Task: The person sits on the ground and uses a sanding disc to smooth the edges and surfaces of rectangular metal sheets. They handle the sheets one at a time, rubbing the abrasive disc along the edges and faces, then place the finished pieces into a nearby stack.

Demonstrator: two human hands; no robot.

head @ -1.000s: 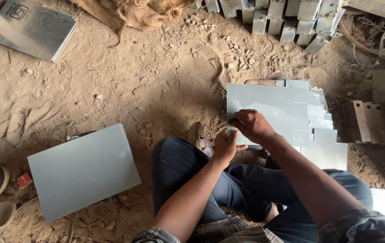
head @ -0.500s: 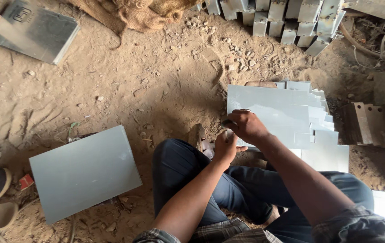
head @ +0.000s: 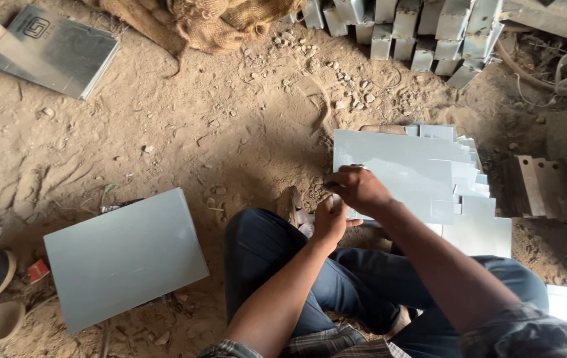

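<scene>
Nearest the camera, the person sits on the dirt floor (head: 230, 132) in dark jeans, both forearms reaching forward over the knees. Compared with a second ago little has shifted: the right hand (head: 361, 190) was already on the stack of grey sheets (head: 416, 169) and remains there, only slightly further onto the near left corner of the top sheet, while the left hand (head: 329, 219) has stayed tucked just beneath it. That suggests the work is at the stage of separating or gripping one sheet from the pile, not yet lifting it away.

The right hand's fingers are curled down over the corner of the top sheet, seemingly pinching its edge. The left hand's fingers are folded in close under the right wrist; whether they hold anything cannot be told.

The stack lies on the floor just beyond the hands, in front of the knees. Its sheets are flat, pale grey, smooth and rectangular, fanned so that their right edges step out one behind another.

Left of the stack, well apart, a single grey panel (head: 124, 255) lies flat. Right of the stack stand some notched metal pieces (head: 542, 185). Beyond the stack, a row of grey metal blocks (head: 423, 33) sits at the far edge, with burlap sacking (head: 223, 20) to their left.
</scene>
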